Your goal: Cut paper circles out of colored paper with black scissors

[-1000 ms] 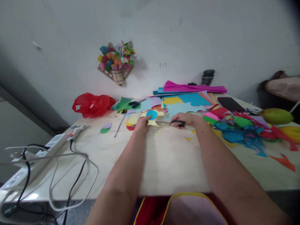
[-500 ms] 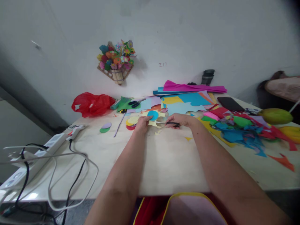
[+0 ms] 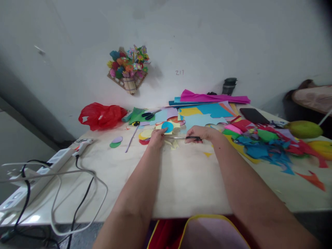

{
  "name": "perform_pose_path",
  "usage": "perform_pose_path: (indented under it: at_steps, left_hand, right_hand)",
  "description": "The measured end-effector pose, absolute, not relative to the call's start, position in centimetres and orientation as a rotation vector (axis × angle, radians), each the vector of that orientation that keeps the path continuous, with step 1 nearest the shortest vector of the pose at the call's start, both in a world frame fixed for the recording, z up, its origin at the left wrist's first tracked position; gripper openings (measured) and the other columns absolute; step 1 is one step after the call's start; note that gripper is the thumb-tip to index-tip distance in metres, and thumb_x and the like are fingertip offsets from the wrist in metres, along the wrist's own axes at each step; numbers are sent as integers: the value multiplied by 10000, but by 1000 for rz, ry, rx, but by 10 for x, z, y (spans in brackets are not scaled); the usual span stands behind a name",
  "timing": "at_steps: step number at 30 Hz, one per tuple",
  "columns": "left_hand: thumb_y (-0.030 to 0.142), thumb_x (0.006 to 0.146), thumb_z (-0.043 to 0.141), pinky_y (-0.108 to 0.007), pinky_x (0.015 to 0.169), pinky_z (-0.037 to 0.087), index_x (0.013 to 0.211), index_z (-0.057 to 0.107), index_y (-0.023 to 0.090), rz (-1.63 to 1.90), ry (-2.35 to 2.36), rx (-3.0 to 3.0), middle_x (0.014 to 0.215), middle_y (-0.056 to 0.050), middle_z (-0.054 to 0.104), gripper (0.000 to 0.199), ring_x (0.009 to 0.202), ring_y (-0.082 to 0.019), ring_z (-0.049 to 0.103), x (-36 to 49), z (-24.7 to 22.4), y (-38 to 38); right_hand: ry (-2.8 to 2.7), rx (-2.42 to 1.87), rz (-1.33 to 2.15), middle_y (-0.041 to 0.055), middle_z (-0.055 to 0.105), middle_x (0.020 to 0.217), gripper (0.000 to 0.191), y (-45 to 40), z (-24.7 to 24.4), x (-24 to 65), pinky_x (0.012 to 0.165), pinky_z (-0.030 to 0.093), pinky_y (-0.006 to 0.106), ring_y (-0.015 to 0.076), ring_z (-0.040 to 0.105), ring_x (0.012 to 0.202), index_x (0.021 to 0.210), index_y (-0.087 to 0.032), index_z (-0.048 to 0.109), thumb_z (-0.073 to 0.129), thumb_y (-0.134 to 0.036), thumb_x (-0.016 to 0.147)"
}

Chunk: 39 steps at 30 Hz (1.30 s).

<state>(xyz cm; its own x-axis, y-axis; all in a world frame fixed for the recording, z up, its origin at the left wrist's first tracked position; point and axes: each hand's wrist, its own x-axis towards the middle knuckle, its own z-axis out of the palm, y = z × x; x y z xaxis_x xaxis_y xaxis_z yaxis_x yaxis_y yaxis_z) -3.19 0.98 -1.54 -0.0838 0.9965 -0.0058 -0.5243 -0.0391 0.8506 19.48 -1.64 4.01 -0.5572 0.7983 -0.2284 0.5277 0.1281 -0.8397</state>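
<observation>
My left hand [image 3: 157, 136] pinches a blue paper circle [image 3: 167, 127] lying over a pale yellow sheet [image 3: 176, 126]. My right hand [image 3: 197, 133] is closed around the black handles of a pair of scissors [image 3: 193, 138]. Their metal blades point left, toward my left fingers, along the near edge of the yellow sheet. Pale yellow offcuts [image 3: 174, 144] lie just below the blades. Left of my left hand sits a small pile of yellow and red paper circles [image 3: 145, 135]. Further left are a purple circle [image 3: 117, 139] and a green circle [image 3: 114, 145].
Colored paper scraps [image 3: 269, 145] heap up on the right, near a dark phone [image 3: 254, 116] and a green fruit [image 3: 303, 128]. Another pair of scissors [image 3: 149, 115] and a red plastic bag [image 3: 102, 116] are at the back left. A power strip [image 3: 44, 176] with cables occupies the left edge.
The scissors and my right hand have shifted slightly right and down. The blue circle and yellow sheet have turned a little, and more yellow offcut shows beneath the blades.
</observation>
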Motion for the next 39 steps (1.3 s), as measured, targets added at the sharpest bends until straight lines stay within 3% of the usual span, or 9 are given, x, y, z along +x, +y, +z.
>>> perform_pose_path:
  at_steps: [5, 12, 27, 35, 39]
  left_hand:
    - [180, 560, 855, -306, 700, 547, 661, 626, 122, 1540, 823, 757, 672, -42, 680, 258, 639, -154, 656, -30, -8, 4]
    - [246, 634, 847, -335, 753, 552, 793, 674, 113, 1541, 852, 759, 748, -85, 721, 270, 707, -203, 709, -29, -9, 4]
    - [201, 656, 840, -346, 794, 561, 811, 633, 132, 1576, 837, 690, 726, -59, 701, 267, 759, -211, 723, -26, -9, 7]
    - [246, 625, 858, -271, 665, 527, 723, 653, 128, 1625, 937, 696, 699, -54, 688, 256, 717, -181, 687, -22, -6, 5]
    - [228, 593, 873, -273, 692, 525, 711, 651, 135, 1662, 959, 683, 659, -31, 665, 268, 702, -165, 667, -20, -6, 4]
  right_hand:
    - [-2051, -1382, 1503, -14, 556, 457, 389, -15, 37, 200, 374, 353, 220, 77, 448, 355, 605, -172, 566, 788, -489, 639]
    - [-1889, -1143, 1569, 1, 580, 472, 345, -23, 40, 216, 370, 340, 221, 93, 470, 378, 732, -138, 624, 747, -455, 677]
    - [-1690, -1047, 1536, 51, 641, 568, 363, -12, 32, 214, 392, 342, 241, 108, 513, 399, 809, -127, 610, 698, -474, 752]
    - [-1766, -1036, 1652, 71, 672, 588, 475, -17, 35, 201, 357, 314, 222, 126, 564, 411, 847, -117, 616, 705, -565, 715]
    - [-1721, -1092, 1641, 82, 683, 602, 469, -15, 33, 194, 354, 305, 214, 129, 584, 427, 838, -131, 594, 691, -581, 747]
